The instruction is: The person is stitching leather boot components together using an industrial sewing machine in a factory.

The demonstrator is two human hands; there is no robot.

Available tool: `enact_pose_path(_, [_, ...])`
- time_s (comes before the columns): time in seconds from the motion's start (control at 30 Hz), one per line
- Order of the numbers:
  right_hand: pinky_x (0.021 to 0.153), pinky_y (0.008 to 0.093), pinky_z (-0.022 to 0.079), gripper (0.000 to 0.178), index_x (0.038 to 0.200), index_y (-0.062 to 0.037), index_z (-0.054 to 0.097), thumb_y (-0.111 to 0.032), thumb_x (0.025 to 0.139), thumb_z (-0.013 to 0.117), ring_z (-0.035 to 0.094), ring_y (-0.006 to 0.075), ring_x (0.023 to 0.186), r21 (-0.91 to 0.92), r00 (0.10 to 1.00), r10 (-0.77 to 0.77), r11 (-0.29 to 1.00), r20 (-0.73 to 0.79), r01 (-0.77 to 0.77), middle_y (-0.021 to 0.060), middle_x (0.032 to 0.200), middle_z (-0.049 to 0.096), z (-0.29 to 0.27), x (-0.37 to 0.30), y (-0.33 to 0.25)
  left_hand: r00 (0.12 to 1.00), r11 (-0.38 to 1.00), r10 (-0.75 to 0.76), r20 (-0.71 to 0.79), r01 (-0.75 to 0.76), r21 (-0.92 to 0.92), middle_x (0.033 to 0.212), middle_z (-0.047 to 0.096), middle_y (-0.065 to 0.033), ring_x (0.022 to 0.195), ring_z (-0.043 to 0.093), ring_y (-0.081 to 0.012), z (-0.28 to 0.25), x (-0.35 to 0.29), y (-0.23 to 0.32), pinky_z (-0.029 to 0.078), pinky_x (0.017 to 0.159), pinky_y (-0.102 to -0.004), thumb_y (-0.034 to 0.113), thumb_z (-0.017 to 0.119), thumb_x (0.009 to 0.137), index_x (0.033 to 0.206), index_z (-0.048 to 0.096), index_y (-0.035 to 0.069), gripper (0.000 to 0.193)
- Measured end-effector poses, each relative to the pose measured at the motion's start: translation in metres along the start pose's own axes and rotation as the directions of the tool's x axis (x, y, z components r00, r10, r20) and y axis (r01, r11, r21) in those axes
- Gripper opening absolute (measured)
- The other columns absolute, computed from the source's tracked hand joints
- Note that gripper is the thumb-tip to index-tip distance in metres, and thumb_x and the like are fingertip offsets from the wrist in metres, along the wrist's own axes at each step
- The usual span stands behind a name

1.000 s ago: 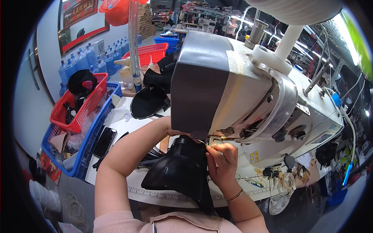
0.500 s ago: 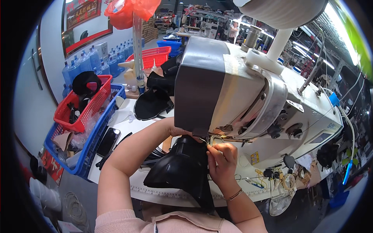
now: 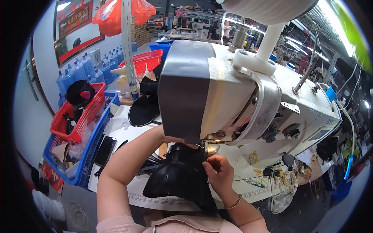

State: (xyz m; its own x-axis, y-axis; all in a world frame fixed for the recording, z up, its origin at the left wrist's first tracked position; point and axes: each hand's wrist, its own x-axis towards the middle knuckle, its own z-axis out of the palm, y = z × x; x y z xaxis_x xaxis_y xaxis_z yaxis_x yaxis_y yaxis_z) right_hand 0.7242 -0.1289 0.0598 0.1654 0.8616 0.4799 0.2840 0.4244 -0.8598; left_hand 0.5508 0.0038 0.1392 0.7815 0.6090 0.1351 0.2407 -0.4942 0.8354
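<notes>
Black leather-look piece (image 3: pixel 171 176) sits at the sewing machine (image 3: pixel 184 93), seemingly unfinished; right hand (image 3: pixel 220 174) curls beside it, pinch unclear; left hand (image 3: pixel 176 140) mostly hidden, grip untold

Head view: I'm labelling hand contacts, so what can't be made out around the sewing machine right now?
All in the head view:
Left hand: partly hidden by the overhanging sewing machine.
Right hand: its fingertips are too small and curled to tell whether they pinch anything.
Black piece: its far end is obscured by the left hand and the machine.
White spool: cut off by the upper edge.
</notes>
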Motion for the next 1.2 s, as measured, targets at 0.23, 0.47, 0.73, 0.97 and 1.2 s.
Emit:
enact_pose_path(0.23, [0.063,0.0310,0.045,0.031,0.102,-0.0076,0.065,-0.004,0.071,0.070,0.052,0.0218,0.072,-0.423,0.856,-0.489,0.749,0.167,0.510,0.0064,0.086,0.052,-0.011,0.019,-0.019,1.000,0.999,-0.011,0.010,0.011,-0.035,0.105,0.062,-0.0056,0.098,0.054,-0.0173,0.000,0.009,-0.003,0.044,0.087,-0.0314,0.018,0.081,0.063,0.111,0.061,0.005,0.054])
enact_pose_path(0.47, [0.063,0.0312,0.043,0.031,0.104,-0.0072,0.064,-0.005,0.073,0.068,0.049,0.0207,0.071,-0.445,0.857,-0.478,0.736,0.192,0.510,0.0058,0.085,0.050,-0.012,0.020,-0.017,1.000,0.997,-0.019,0.006,0.019,-0.078,0.104,0.062,-0.0056,0.097,0.055,-0.0174,-0.002,0.011,-0.009,0.044,0.086,-0.0315,0.018,0.081,0.063,0.111,0.061,0.005,0.053])
enact_pose_path(0.73, [0.064,0.0313,0.043,0.030,0.104,-0.0060,0.064,-0.005,0.074,0.067,0.049,0.0214,0.071,-0.424,0.853,-0.475,0.742,0.217,0.520,0.0063,0.084,0.050,-0.009,0.022,-0.021,0.998,0.992,-0.044,-0.048,0.038,-0.123,0.104,0.062,-0.0057,0.097,0.055,-0.0174,-0.004,0.011,-0.006,0.044,0.085,-0.0315,0.018,0.081,0.063,0.110,0.061,0.005,0.053])
enact_pose_path(0.97, [0.066,0.0329,0.044,0.029,0.103,-0.0086,0.065,-0.008,0.075,0.068,0.050,0.0235,0.076,-0.496,0.853,-0.474,0.699,0.217,0.515,0.0062,0.085,0.050,-0.010,0.019,-0.020,0.994,0.988,-0.061,-0.089,0.047,-0.150,0.104,0.062,-0.0057,0.097,0.055,-0.0174,-0.005,0.007,-0.001,0.045,0.085,-0.0316,0.017,0.081,0.063,0.110,0.061,0.005,0.052])
enact_pose_path(1.2, [0.067,0.0337,0.043,0.027,0.101,-0.0089,0.065,-0.008,0.074,0.069,0.048,0.0235,0.076,-0.530,0.841,-0.509,0.669,0.185,0.521,0.0055,0.085,0.050,-0.008,0.021,-0.021,0.997,0.983,-0.055,-0.052,0.045,-0.178,0.103,0.062,-0.0057,0.096,0.055,-0.0175,-0.011,0.009,0.001,0.045,0.084,-0.0317,0.017,0.081,0.063,0.109,0.061,0.004,0.052])
